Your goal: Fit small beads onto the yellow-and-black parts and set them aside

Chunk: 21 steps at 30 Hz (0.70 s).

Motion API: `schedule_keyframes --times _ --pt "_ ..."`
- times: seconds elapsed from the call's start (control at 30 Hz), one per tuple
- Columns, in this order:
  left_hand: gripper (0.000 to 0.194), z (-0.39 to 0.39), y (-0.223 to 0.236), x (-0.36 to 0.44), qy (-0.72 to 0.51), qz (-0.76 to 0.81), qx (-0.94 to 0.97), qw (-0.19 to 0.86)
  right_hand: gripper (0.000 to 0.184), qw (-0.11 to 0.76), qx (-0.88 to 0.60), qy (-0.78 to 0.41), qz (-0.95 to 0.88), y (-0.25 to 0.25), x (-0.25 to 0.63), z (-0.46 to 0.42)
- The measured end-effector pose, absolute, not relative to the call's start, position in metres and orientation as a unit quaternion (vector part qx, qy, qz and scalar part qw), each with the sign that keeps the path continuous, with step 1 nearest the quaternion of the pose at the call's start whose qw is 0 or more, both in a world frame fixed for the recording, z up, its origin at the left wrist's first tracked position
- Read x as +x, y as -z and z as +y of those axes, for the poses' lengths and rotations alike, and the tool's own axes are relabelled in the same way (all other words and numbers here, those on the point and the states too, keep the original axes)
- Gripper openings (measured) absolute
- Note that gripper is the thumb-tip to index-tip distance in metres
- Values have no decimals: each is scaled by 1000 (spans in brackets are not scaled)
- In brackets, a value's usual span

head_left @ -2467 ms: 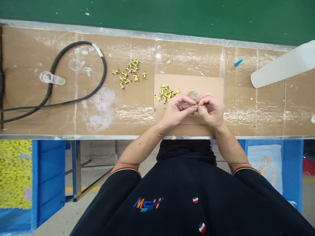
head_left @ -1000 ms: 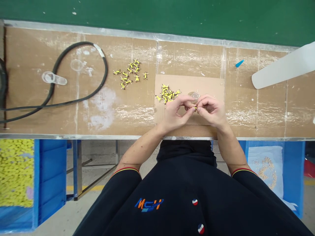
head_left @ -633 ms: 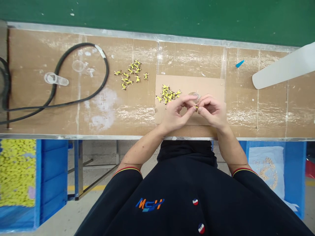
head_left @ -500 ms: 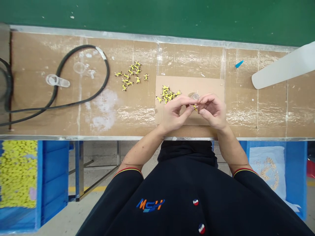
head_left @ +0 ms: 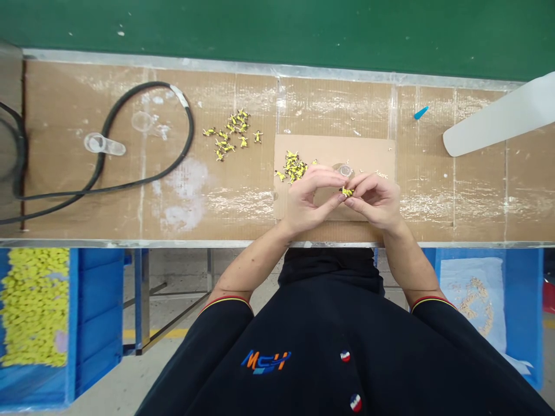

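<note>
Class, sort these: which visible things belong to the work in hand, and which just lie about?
Likely the job:
held small yellow figure
nearest pile of yellow figures
flat brown cardboard sheet

Seemingly just lying about:
looped black cable
small blue pointed piece
long white object

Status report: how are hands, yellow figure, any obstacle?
Left hand and right hand holding yellow figure between them. Figure above cardboard sheet. Clear round piece just beyond; nothing visibly blocking.

The board (head_left: 329,149) lies right of centre, figures (head_left: 295,168) on its left end. The cable (head_left: 191,126) lies upper left; crates (head_left: 96,315) stand lower left and lower right.
</note>
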<state>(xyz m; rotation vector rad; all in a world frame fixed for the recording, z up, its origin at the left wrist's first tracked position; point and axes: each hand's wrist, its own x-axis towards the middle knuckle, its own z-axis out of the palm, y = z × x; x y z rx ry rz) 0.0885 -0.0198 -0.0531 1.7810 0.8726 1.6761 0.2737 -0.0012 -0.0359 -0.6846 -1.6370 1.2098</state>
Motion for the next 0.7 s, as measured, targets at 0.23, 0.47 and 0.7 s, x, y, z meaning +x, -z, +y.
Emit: schedule_keyframes --times 0.23,0.47,0.7 --pt "14 -20 53 87 -621 331 664 254 19 486 -298 -461 -679 36 272 -2" --pt "14 -17 51 88 -622 331 668 240 12 492 -284 -448 -690 40 274 -2" --pt "12 4 66 12 -560 597 563 114 14 527 -304 -412 -679 42 283 3"
